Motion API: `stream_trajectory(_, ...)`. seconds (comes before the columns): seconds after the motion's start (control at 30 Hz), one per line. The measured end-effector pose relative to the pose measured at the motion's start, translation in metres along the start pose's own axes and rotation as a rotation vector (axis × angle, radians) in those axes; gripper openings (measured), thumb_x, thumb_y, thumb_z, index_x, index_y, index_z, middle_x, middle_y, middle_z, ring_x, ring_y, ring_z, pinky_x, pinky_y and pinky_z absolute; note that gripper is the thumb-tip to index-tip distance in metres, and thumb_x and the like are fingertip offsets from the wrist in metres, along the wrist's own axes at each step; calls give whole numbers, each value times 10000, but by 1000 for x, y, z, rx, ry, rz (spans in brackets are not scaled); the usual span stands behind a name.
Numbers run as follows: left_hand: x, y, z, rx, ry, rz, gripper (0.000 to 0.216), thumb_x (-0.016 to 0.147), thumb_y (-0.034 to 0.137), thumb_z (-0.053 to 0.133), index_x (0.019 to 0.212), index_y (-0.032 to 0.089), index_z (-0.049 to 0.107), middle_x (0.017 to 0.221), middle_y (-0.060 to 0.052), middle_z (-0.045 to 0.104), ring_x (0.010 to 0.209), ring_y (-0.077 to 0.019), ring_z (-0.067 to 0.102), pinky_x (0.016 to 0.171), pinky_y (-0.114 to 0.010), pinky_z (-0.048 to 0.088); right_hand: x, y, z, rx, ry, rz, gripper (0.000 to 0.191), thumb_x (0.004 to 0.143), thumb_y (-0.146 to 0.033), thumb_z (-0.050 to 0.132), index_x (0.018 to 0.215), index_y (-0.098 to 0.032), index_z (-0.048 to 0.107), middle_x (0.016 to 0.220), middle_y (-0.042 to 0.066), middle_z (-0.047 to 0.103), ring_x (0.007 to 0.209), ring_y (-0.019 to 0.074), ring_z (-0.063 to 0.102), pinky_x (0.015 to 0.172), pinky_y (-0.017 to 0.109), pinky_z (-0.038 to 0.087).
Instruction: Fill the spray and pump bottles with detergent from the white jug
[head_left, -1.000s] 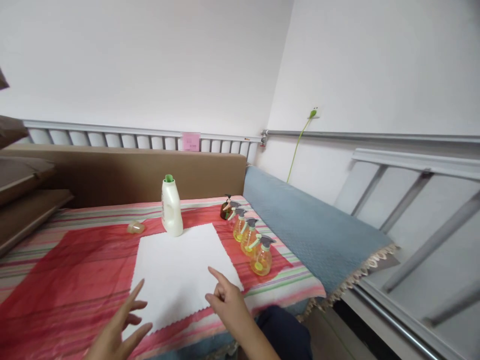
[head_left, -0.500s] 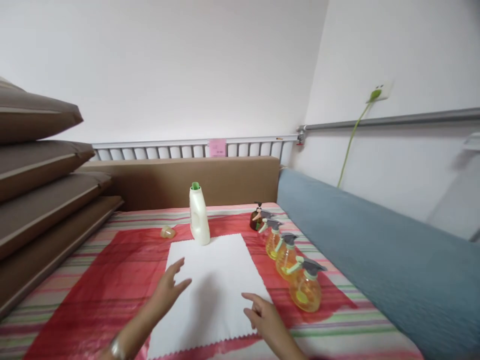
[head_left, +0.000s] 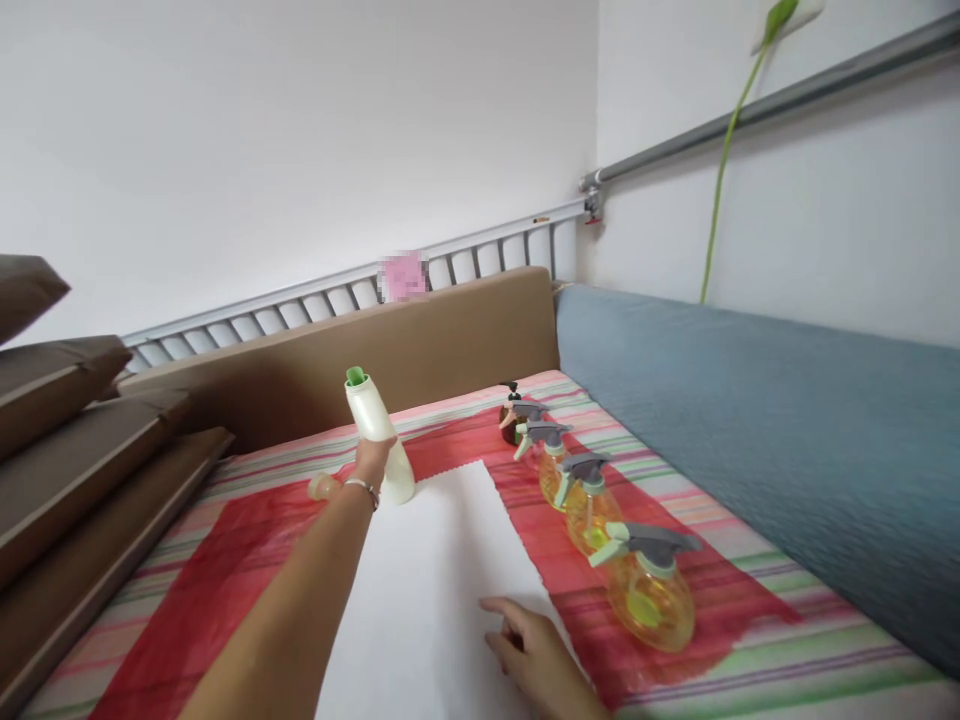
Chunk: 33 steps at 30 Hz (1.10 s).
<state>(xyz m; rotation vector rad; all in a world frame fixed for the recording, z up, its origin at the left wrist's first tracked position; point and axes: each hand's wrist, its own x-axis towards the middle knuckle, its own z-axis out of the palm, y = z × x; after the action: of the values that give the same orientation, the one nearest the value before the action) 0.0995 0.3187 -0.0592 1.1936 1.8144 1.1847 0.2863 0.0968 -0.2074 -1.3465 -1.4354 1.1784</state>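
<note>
My left hand [head_left: 373, 459] reaches far forward and is wrapped round the lower part of a white bottle with a green cap [head_left: 372, 418], which stands at the far edge of a white cloth [head_left: 435, 590]. My right hand [head_left: 529, 650] rests near the cloth's right edge with its fingers loosely curled, holding nothing. A row of yellow spray bottles with grey triggers [head_left: 646, 585] stands to the right of the cloth, ending in a dark brown bottle [head_left: 511, 425].
A red sheet over a striped cover [head_left: 225, 570] lies under everything. A small beige object [head_left: 322, 487] sits left of the white bottle. Brown cushions [head_left: 67, 420] are stacked at the left, a brown board [head_left: 420, 345] stands behind, a blue quilt [head_left: 750, 420] lies at the right.
My left hand has stretched forward from over the cloth and closed on the white bottle. The view has moved closer and tilted. My right hand stayed low by the cloth's right edge.
</note>
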Motion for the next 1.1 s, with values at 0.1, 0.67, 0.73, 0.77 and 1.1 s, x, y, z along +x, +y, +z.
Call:
stream_trajectory(0.1,11,2,11,-8,26,-80,334,833,310,526,1127,153,509,1127,-80,546,957,-206,563,787,-400,487,0,-4,-3,-26,-28,23,374,716,-214,474,1057,-185,625,592,-32,512,558,122,506,537,218,380)
stream_trajectory(0.67,-103,-29,-159,169,-249,188,233,615,291,646,762,128,567,642,-9,615,536,-141,564,441,-227,457,-10,3,-3,-2,-11,26,350,713,-276,507,1029,-186,627,556,-43,488,517,120,472,496,223,367)
stream_trajectory(0.73,-111,-44,-169,197,-289,219,166,640,263,595,735,134,550,645,-3,606,504,-124,546,433,-226,450,-11,5,-2,-1,-3,24,348,711,-275,504,1025,-187,626,555,-46,480,519,119,474,497,222,369)
stream_trajectory(0.77,-112,-51,-171,205,-305,229,152,644,248,576,742,136,544,644,3,599,482,-116,533,419,-224,441,-11,6,-2,-1,0,22,348,712,-277,500,1024,-187,625,557,-47,475,519,118,472,496,222,369)
stream_trajectory(1.1,-94,-99,-178,120,-350,247,243,582,173,486,825,174,488,647,33,572,440,-103,508,359,-205,398,-11,11,2,-16,44,-2,377,693,-316,483,1010,-160,615,547,-55,441,466,113,424,447,230,345)
